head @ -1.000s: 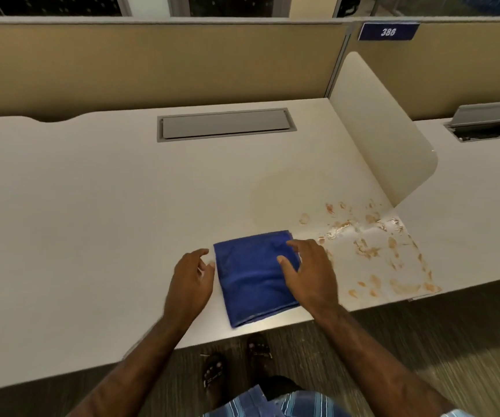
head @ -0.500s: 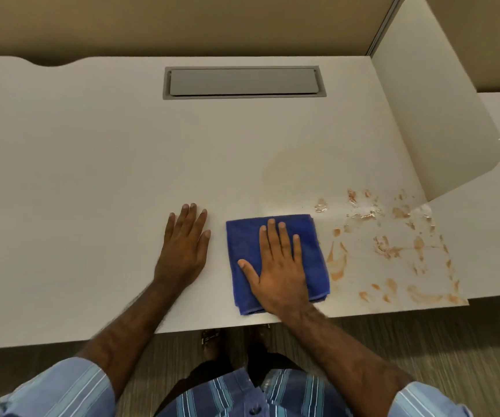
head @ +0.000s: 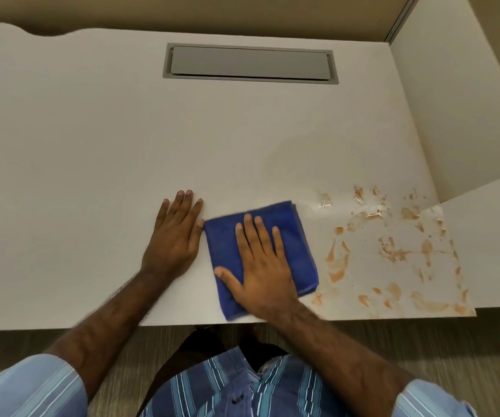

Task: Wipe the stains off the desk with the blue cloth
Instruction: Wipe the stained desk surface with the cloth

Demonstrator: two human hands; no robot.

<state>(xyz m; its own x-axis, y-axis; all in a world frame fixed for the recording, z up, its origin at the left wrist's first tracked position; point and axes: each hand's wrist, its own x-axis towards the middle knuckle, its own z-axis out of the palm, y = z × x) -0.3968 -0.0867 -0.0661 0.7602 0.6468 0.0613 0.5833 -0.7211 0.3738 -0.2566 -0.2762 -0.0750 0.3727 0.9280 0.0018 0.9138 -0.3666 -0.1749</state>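
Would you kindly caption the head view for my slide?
Right hand flat on blue cloth beside orange stains; left hand rests on desk.

Both arms reach forward — left hand (head: 176, 236) flat, fingers together; right hand (head: 260, 266) flat, palm down, fingers slightly spread.

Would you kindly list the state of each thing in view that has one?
Cloth: folded, flat on the desk, under the right hand.
Stains: unwiped, right of the cloth.
Desk: stained at its right front.
Hatch: closed.
Right hand: open, palm down.
Left hand: open, flat on the desk.
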